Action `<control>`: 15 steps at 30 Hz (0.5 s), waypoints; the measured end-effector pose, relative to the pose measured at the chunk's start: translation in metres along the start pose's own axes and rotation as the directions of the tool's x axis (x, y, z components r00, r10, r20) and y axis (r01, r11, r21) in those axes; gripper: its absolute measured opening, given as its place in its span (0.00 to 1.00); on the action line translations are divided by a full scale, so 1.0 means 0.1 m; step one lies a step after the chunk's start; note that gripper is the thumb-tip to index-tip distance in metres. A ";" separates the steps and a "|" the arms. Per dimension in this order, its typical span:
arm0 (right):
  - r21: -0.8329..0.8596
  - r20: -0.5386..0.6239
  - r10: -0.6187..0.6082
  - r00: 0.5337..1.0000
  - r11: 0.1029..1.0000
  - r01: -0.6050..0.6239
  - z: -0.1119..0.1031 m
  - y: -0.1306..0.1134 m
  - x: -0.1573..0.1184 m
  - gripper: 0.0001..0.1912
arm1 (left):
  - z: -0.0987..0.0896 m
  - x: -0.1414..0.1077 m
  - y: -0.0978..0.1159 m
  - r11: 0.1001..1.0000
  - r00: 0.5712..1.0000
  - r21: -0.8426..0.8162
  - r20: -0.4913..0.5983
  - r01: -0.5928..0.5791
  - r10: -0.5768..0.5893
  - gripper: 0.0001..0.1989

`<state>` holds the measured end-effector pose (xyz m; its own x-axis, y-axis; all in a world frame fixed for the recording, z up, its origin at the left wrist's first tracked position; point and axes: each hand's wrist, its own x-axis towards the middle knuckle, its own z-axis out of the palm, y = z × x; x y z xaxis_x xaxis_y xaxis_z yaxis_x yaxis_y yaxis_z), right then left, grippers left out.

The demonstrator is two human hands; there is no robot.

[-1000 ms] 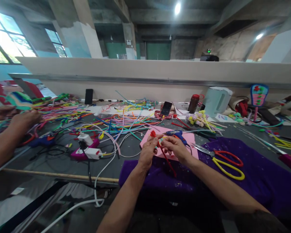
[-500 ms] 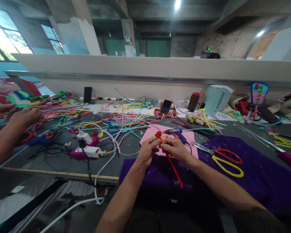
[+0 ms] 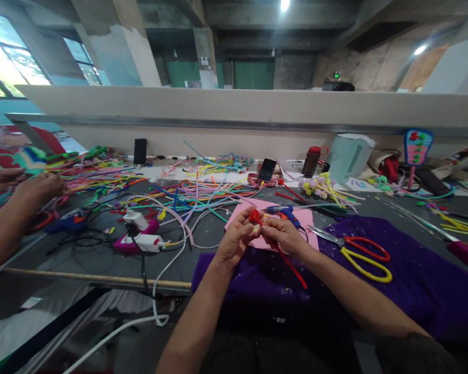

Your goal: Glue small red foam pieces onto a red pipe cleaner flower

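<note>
Left hand (image 3: pixel 233 243) and right hand (image 3: pixel 285 236) pinch the red stem (image 3: pixel 291 267). Steady its curled top (image 3: pixel 255 215); leave the tail (image 3: pixel 299 278) beyond the grip loose.

Counts on the surface (image 3: pixel 101 265): phones (image 3: pixel 140 151), two; blue glue guns (image 3: pixel 289 213), two; scissors (image 3: pixel 337 240), one pair; jug (image 3: pixel 350 158), one; red-capped bottle (image 3: pixel 311 163), one; pink sheet (image 3: pixel 307 215), one; purple cloth (image 3: pixel 417 275), one. Held red flower (image 3: pixel 255 216), one. Loose fuzzy stems (image 3: pixel 206 194): many, too tangled to count.
</note>
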<state>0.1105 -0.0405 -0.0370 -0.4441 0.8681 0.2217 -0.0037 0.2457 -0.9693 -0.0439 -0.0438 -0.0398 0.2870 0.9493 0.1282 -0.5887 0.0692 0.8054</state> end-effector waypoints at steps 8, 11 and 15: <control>-0.020 0.052 -0.007 0.999 1.000 0.008 0.00 -0.05 -0.09 0.14 | -0.01 -0.05 0.02 1.000 0.997 -0.009 0.078 -0.013 0.014 0.31; -0.025 0.060 -0.006 0.998 1.000 0.007 0.01 -0.06 -0.10 0.14 | -0.03 -0.04 0.01 1.000 0.998 -0.008 0.058 -0.008 0.009 0.28; -0.029 0.073 -0.018 0.997 0.999 0.020 0.01 -0.06 -0.11 0.15 | -0.03 -0.03 0.00 1.000 0.999 -0.008 0.036 -0.012 0.012 0.24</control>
<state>0.1144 -0.0517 -0.0334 -0.5079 0.8300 0.2307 0.0133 0.2753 -0.9613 -0.0472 -0.0460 -0.0414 0.3065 0.9386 0.1586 -0.5983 0.0604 0.7990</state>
